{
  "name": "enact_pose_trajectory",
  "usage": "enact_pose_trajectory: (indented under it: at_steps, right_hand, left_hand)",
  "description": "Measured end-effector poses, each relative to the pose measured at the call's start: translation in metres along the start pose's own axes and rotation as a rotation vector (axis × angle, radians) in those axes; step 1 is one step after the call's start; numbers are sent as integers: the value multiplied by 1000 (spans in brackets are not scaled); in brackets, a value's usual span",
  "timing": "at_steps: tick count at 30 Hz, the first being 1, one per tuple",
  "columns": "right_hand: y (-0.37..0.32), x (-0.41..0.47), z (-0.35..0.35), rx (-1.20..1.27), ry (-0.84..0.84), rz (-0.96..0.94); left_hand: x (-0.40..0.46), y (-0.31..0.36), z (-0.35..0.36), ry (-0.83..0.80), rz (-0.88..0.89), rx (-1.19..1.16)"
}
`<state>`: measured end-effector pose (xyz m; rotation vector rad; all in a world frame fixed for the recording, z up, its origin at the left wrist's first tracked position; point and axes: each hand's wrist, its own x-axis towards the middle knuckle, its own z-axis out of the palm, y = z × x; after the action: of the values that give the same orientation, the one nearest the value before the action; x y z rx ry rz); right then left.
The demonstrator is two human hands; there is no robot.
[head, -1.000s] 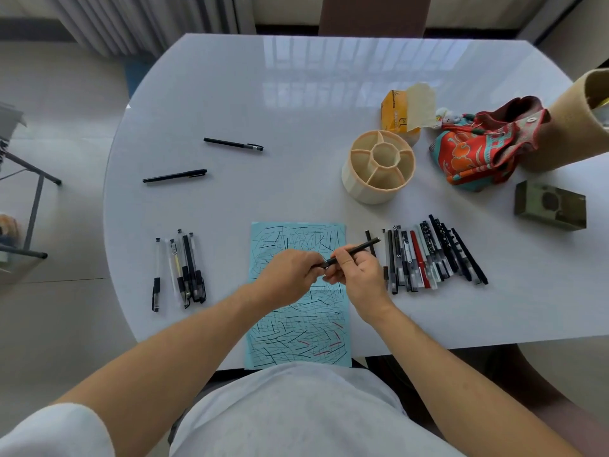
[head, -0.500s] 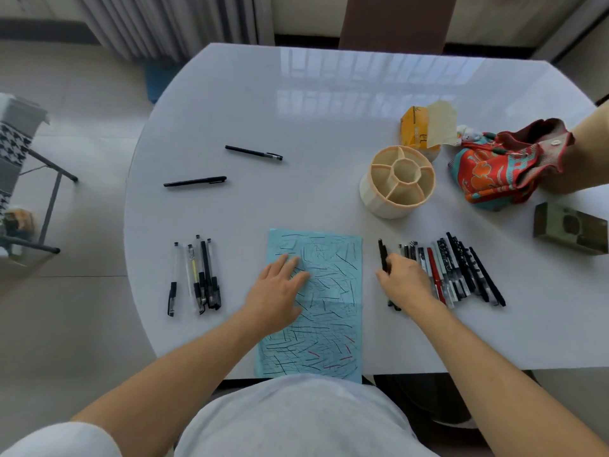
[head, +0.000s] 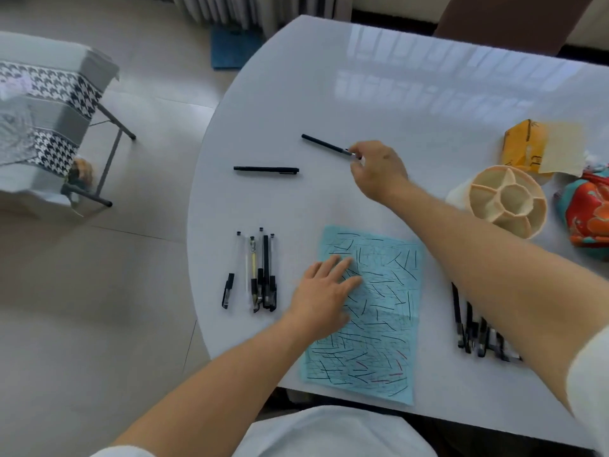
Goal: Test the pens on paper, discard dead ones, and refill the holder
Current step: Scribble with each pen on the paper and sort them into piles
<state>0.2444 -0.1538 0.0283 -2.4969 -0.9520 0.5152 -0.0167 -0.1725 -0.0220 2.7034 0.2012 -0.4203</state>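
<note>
My right hand (head: pixel 379 173) is out over the white surface (head: pixel 412 103), fingertips pinched on the near end of a black pen (head: pixel 326 147). A second black pen (head: pixel 266 169) lies just left of it. My left hand (head: pixel 324 296) lies flat, fingers spread, on the scribbled blue paper (head: pixel 379 324). The empty beige holder (head: pixel 507 201) stands to the right, with pen groups on either side of the sheet.

A home room: glossy white table (head: pixel 395 103), tiled floor (head: pixel 99 291), curtains (head: pixel 230 8), cloth-draped folding stand (head: pixel 49 103).
</note>
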Motion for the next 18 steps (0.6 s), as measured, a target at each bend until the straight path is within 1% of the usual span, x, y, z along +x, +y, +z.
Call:
enact_pose_trajectory:
  at_steps: [3, 5, 7, 9, 10, 11, 12, 15, 16, 18]
  right_hand:
    - [-20, 43, 15, -189, -142, 10]
    - [-21, 57, 25, -358, -219, 1]
    - [-20, 61, 30, -472, -228, -10]
    - [-16, 60, 30, -470, -214, 15]
    - [-12, 57, 28, -418, -197, 36]
    - [-8, 52, 25, -316, -161, 75]
    - [-3, 44, 21, -151, -104, 138]
    - [12, 0, 3, 509, 73, 357]
    - [19, -21, -1, 672, 87, 394]
    - [36, -67, -4, 868, 62, 439]
  left_hand:
    - [-2, -2, 7, 8, 8, -22]
    - [-3, -4, 12, 14, 14, -25]
    - [-4, -6, 16, 20, 22, -19]
    - [-4, -8, 18, 21, 33, -10]
    - [-3, -10, 18, 18, 40, -3]
    - [-3, -11, 18, 15, 44, 1]
    - [-2, -11, 18, 12, 46, 0]
    - [-2, -10, 17, 9, 44, -16]
    - [-1, -10, 16, 10, 41, -24]
    - [0, -9, 11, 13, 36, -38]
